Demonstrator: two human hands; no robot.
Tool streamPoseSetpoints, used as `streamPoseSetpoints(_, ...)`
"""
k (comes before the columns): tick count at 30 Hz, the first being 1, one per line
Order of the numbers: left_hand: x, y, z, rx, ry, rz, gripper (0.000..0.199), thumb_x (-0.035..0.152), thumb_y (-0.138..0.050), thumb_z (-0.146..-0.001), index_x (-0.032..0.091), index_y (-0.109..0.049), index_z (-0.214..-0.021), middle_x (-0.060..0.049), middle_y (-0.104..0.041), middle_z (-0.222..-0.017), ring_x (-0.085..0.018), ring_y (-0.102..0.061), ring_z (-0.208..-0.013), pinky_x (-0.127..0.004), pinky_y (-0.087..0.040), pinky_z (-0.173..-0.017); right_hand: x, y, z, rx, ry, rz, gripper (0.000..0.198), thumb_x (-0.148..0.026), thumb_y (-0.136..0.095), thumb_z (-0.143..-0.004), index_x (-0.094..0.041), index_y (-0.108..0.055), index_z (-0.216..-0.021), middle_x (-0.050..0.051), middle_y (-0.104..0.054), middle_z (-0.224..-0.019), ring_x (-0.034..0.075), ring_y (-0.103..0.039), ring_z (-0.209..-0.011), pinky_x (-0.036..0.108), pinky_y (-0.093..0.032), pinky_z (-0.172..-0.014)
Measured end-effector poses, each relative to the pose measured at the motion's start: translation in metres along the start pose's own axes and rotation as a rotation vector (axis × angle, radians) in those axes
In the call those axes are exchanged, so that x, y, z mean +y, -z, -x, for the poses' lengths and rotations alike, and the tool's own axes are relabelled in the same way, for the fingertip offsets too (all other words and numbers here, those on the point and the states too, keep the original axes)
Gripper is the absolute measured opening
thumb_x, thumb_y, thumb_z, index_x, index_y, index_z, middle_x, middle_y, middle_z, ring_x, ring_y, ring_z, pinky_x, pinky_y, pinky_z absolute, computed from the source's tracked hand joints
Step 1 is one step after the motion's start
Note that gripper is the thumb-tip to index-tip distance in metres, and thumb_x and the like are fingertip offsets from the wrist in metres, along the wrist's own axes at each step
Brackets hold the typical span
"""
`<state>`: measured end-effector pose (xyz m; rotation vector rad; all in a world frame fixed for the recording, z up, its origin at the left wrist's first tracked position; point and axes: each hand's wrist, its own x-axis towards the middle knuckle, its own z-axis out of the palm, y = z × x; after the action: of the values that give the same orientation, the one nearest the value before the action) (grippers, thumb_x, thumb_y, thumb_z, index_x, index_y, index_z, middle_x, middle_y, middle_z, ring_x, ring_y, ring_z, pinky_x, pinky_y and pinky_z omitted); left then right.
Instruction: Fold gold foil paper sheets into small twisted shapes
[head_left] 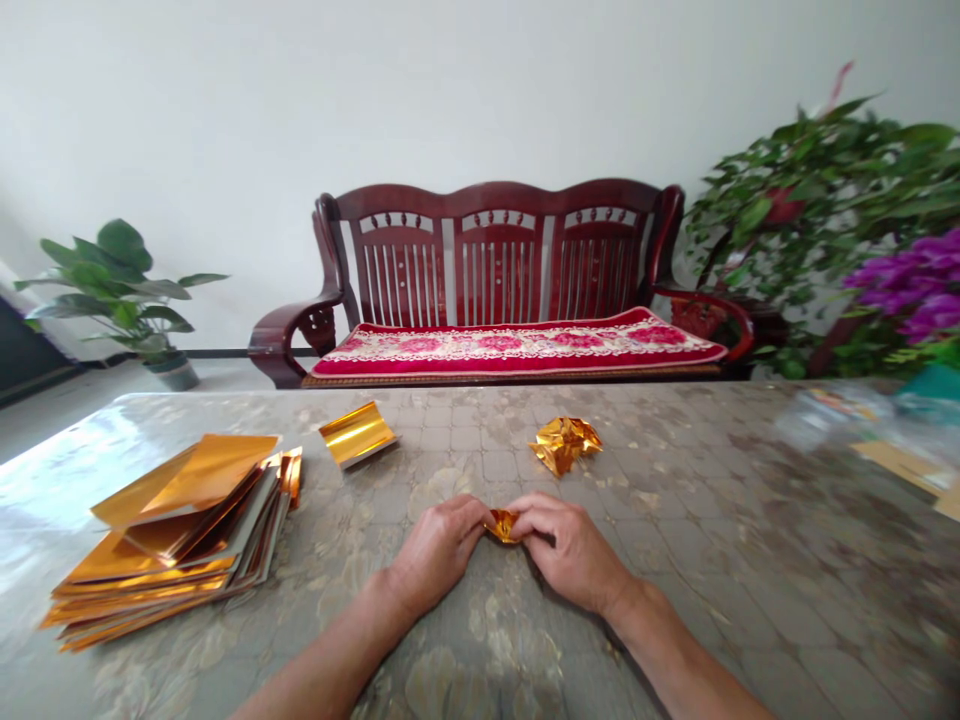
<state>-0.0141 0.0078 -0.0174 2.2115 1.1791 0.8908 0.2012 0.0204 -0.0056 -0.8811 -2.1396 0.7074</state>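
Between my two hands is a small folded piece of gold foil paper [503,525], low over the table. My left hand [442,540] pinches its left end, fingers closed. At its right end, my right hand [566,545] grips it with thumb and fingers. Beyond my right hand lies a crumpled-looking folded gold foil shape [564,443]. A single curled gold foil sheet [358,435] rests past my left hand. Farther left stands an uneven stack of gold foil sheets [165,550], some with grey backs showing.
The table [712,560] has a patterned, glossy cover. Clear plastic packaging [832,415] and a tan card [900,465] lie at its right side. Behind it is a dark red wooden bench [499,265] with a red floral cushion [517,345]. Potted plants flank the bench.
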Motion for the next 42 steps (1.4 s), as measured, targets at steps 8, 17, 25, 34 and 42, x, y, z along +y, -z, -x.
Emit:
streamPoseSetpoints(8,0.004,0.002,-0.002,0.075,0.046,0.059,0.017,0.019,-0.05,-0.095,0.023,-0.066,-0.095,-0.001,-0.071,-0.091,-0.015,-0.067,-0.086,-0.025,-0.051,-0.079,0.002,0.001,0.005,0.104,-0.02,0.0,0.045,-0.001,-0.049,-0.078,-0.025,-0.07,-0.109,0.004,-0.069,-0.114,0.017,-0.065,-0.102,0.031,-0.052,-0.09)
streamPoseSetpoints(17,-0.005,-0.003,-0.004,0.116,0.124,0.121,0.041,0.012,-0.055,-0.088,0.026,-0.05,-0.126,-0.001,-0.075,-0.105,-0.018,-0.07,-0.098,-0.032,-0.055,-0.088,0.013,-0.006,0.004,0.162,-0.22,-0.073,0.061,-0.007,-0.048,-0.081,-0.023,-0.049,-0.139,0.005,-0.072,-0.113,0.016,-0.07,-0.092,0.032,-0.056,-0.087)
streamPoseSetpoints(25,-0.007,-0.005,-0.007,0.187,0.216,0.242,0.042,0.016,-0.061,-0.083,0.021,-0.053,-0.123,-0.005,-0.074,-0.101,-0.018,-0.073,-0.085,-0.032,-0.059,-0.078,0.013,-0.006,0.002,0.205,-0.269,0.005,0.062,-0.005,-0.048,-0.074,-0.021,-0.054,-0.134,0.007,-0.074,-0.109,0.015,-0.069,-0.078,0.031,-0.057,-0.079)
streamPoseSetpoints(34,-0.008,-0.006,-0.006,0.232,0.263,0.189,0.049,0.008,-0.059,-0.076,0.022,-0.054,-0.123,-0.004,-0.07,-0.107,-0.01,-0.067,-0.066,-0.027,-0.057,-0.068,0.022,-0.011,0.005,0.257,-0.264,0.097,0.063,-0.006,-0.05,-0.074,-0.024,-0.054,-0.134,0.006,-0.071,-0.111,0.013,-0.065,-0.071,0.032,-0.056,-0.078)
streamPoseSetpoints(42,-0.011,-0.008,-0.002,0.266,0.249,0.078,0.054,0.002,-0.054,-0.071,0.023,-0.056,-0.12,-0.001,-0.064,-0.102,-0.008,-0.061,-0.063,-0.023,-0.052,-0.064,0.019,-0.008,0.006,0.289,-0.264,0.186,0.062,-0.005,-0.051,-0.071,-0.022,-0.055,-0.131,0.007,-0.066,-0.111,0.012,-0.06,-0.063,0.032,-0.055,-0.074)
